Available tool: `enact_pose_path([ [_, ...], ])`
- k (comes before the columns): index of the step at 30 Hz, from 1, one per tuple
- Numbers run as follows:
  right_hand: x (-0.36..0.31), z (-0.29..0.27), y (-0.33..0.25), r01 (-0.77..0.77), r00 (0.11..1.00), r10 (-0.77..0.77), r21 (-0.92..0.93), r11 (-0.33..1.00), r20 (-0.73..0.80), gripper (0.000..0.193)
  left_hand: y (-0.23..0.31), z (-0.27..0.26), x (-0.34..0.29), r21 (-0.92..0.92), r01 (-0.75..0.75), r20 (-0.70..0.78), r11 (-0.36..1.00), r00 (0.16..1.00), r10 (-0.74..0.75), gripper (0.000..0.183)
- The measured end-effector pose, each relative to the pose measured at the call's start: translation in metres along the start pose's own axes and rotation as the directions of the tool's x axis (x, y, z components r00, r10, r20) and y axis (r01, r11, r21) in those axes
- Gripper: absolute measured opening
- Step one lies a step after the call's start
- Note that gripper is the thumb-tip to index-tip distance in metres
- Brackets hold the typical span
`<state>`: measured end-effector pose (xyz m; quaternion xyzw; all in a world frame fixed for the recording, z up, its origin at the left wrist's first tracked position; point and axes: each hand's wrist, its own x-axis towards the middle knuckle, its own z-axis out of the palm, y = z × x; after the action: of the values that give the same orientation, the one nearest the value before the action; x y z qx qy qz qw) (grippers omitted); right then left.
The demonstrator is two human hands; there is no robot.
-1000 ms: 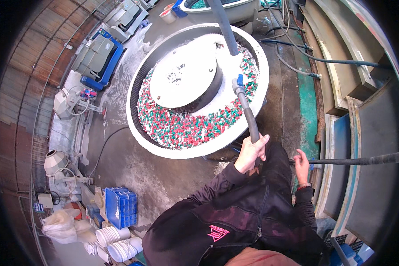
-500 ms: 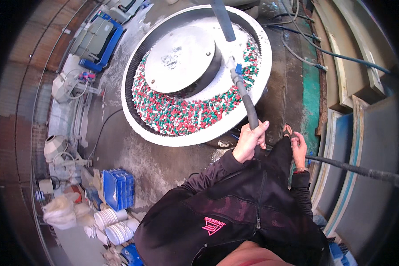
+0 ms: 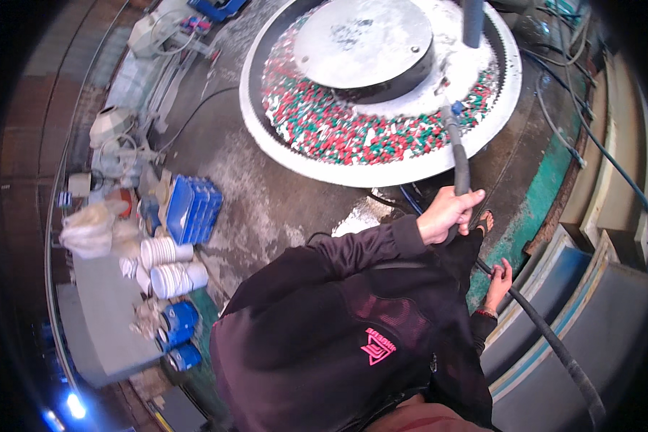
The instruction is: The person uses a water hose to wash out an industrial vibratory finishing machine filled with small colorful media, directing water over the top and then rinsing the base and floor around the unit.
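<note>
Gripping the valved hose [image 3: 459,155], the left hand [image 3: 448,214] faces part-frothed pellets [image 3: 338,137], bare nearest its fingers; right hand [image 3: 498,286], grip unclear.

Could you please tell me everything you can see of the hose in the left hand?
The hose is dark grey and looks rubbery, its blue-handled valve above the round tub. The left hand grips it outside the tub; it trails past the right hand, touching or nearly so.

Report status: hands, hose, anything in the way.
Left hand closed around dark flexible hose with blue valve lever. Right hand at lower dark hose stretch, grip unclear. Hose tip over round white tub; straight grey pipe beyond, apart.
</note>
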<state>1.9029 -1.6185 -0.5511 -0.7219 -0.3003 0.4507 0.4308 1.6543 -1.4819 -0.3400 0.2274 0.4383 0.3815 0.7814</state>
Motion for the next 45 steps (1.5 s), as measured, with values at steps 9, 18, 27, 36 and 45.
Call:
enact_pose_path([
  [9, 0.023, 0.103, -0.231, 0.220, 0.914, -0.304, 0.301, 0.928, 0.270, 0.054, -0.016, 0.013, -0.024, 0.127, -0.102, 0.059, 0.987, 0.994, 0.096, 0.027],
  [18, 0.076, 0.179, -0.283, -0.157, 0.815, -0.159, 0.476, 0.865, 0.557, 0.036, -0.047, 0.023, -0.039, 0.307, -0.124, 0.059, 0.944, 0.992, 0.111, 0.027],
  [27, 0.066, 0.187, -0.320, -0.160, 0.747, -0.172, 0.426, 0.891, 0.642, 0.051, -0.055, 0.035, -0.026, 0.336, -0.127, -0.017, 0.933, 0.990, 0.141, 0.024],
  [36, 0.098, 0.172, -0.296, -0.294, 0.752, -0.115, 0.486, 0.823, 0.650, 0.036, -0.065, 0.045, -0.022, 0.240, -0.056, 0.034, 0.969, 0.998, 0.049, 0.019],
  [45, 0.094, 0.121, -0.292, -0.250, 0.866, -0.072, 0.553, 0.794, 0.495, 0.038, -0.085, 0.061, -0.026, 0.279, 0.038, 0.108, 0.960, 0.992, -0.070, 0.019],
])
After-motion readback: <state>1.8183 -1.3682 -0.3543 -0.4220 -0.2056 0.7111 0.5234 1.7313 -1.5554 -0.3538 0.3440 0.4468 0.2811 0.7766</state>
